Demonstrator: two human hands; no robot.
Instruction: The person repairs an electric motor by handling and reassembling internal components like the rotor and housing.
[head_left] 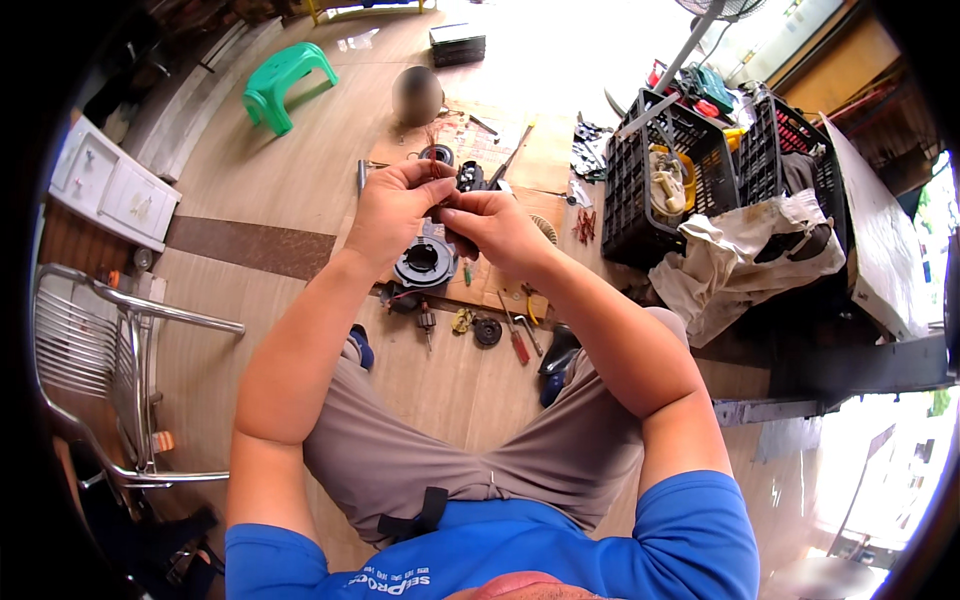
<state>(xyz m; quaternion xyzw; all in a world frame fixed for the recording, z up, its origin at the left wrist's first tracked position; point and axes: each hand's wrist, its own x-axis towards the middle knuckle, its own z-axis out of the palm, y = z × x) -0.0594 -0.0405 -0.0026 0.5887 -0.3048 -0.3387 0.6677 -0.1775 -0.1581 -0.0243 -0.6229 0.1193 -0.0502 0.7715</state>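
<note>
Closest to you, your left hand pinches a bunch of thin reddish-brown wires between thumb and fingers. Your right hand closes on the lower part of the same bunch, its contact partly hidden. The wires are in front of you, over a grey ring-shaped metal housing.

To your right, the nearer open-lattice black plastic crate holds bundled cream cloth and a curved yellow object. Beside it, a second black plastic crate has dark grey cloth in it. A stained cream cloth drapes over the front of the crates. Red and green items pile up toward their far end; you cannot tell which crate holds them.

On the wood-toned floor before you lie a red-handled screwdriver, a round black disc and a dark spindle-like metal part. Just beyond, a flat tan cardboard sheet carries the housing and more parts.

Across the room, a shiny metal chair and a white cabinet stand on your left. Farther off are a green plastic stool and a black box.
</note>
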